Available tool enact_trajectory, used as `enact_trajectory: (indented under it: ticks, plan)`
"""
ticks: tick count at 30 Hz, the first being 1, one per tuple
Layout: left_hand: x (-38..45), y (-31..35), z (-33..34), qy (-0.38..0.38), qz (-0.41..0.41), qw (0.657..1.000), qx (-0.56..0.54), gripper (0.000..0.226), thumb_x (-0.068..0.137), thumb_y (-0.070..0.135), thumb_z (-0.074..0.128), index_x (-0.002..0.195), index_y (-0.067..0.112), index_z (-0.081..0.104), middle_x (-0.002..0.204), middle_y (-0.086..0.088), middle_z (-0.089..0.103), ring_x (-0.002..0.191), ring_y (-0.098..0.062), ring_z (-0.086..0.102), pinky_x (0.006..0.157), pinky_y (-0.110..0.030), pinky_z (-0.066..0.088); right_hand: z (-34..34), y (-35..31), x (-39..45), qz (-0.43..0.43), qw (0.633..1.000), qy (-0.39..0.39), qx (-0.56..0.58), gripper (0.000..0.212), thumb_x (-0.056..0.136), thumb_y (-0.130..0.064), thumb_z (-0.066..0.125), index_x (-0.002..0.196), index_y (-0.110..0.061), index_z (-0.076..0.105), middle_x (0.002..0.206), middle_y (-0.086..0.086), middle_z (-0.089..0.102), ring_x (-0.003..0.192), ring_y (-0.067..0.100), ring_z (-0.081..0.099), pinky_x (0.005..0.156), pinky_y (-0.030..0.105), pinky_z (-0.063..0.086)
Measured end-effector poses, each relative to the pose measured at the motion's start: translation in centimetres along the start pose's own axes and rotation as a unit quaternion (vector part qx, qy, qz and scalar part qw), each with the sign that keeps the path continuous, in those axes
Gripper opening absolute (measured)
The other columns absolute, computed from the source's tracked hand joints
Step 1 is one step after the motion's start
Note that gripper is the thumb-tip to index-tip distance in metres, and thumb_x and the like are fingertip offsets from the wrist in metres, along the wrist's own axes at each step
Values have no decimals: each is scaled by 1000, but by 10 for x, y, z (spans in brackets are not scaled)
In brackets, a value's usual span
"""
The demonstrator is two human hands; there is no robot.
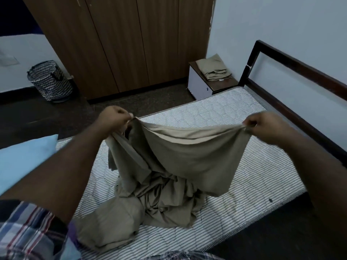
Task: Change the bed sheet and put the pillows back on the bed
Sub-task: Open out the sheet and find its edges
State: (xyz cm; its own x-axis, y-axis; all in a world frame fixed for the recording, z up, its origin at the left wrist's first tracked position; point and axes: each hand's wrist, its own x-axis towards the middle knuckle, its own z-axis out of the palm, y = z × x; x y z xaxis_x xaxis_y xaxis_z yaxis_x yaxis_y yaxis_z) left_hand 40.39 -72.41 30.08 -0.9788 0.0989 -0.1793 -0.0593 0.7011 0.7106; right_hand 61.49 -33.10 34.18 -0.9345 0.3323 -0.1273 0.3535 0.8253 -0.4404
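A beige bed sheet point(187, 156) hangs stretched between my two hands above the bare striped mattress point(253, 175). My left hand point(114, 119) grips one end of its top edge and my right hand point(262, 124) pinches the other end. The rest of the sheet lies bunched in a heap on the mattress below. A light blue pillow point(26, 158) rests at the left edge of the bed, partly behind my left arm.
A dark headboard point(293, 59) runs along the right wall. A bedside cabinet point(201, 85) carries folded beige cloth point(214, 68). Wooden wardrobe doors point(122, 44) stand behind, and a zigzag-patterned laundry basket point(49, 80) sits on the dark floor at left.
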Motion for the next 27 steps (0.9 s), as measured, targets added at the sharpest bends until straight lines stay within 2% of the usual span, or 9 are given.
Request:
enact_trajectory:
  ticks: [2,4,6,9,13,17,20,24,27]
  plan:
    - [7,10,-23,25,-71,977,-201,14,76,28,70,82,15,72,81,-4,63,76,-19,59,74,-33,48,-30,-4,6,11,978,104,180,10,92,-8,64,95,-11,73,79,12,67,61,24,57,54,32,42]
    - [13,14,-41,30,-99,927,-361,19,77,18,54,87,13,70,83,-3,59,77,-16,58,69,-29,48,-44,5,11,56,923,204,323,22,90,-7,63,110,-13,69,87,15,66,57,19,57,50,30,42]
    - [18,9,-48,32,-107,898,-426,24,87,5,44,94,11,66,79,-1,57,71,-11,58,62,-24,49,-30,16,9,119,956,143,228,25,90,-10,63,112,-19,68,90,14,68,57,21,60,49,27,43]
    - [16,-3,-40,56,-101,887,-447,26,94,-4,42,89,13,60,73,2,52,59,-5,53,53,-17,45,-7,16,-9,93,981,-55,163,19,92,-1,61,99,-13,75,73,16,70,62,24,61,50,27,41]
    - [11,-8,-30,108,-57,908,-402,32,93,-13,46,92,12,66,82,-4,64,70,-10,65,62,-21,55,-14,16,-20,40,909,-3,414,20,92,-6,62,101,-20,74,82,13,70,65,22,66,53,24,50]
    - [4,-1,-24,115,-37,899,-421,29,92,-17,48,97,8,63,83,-4,61,66,-6,62,56,-17,53,2,28,-27,76,973,-31,217,30,94,-2,59,103,-27,73,75,18,70,60,27,65,54,31,46]
    - [1,-6,-24,113,-27,918,-380,26,93,-10,56,87,14,64,78,0,61,65,-7,61,50,-17,51,-5,31,-33,75,933,13,350,31,96,0,56,118,-19,67,69,10,67,56,19,63,48,26,48]
    - [2,-18,-30,116,-38,937,-328,18,89,4,69,85,21,70,80,-1,68,72,-15,66,57,-27,54,6,38,-35,100,969,-32,226,29,91,2,60,112,-16,64,67,16,70,58,28,62,53,32,45]
    - [-3,-18,-29,117,-58,933,-335,12,87,6,71,94,16,71,79,-3,70,67,-15,69,56,-28,55,1,27,-36,64,942,-12,329,26,94,4,55,108,-14,68,71,20,66,57,28,61,46,30,44]
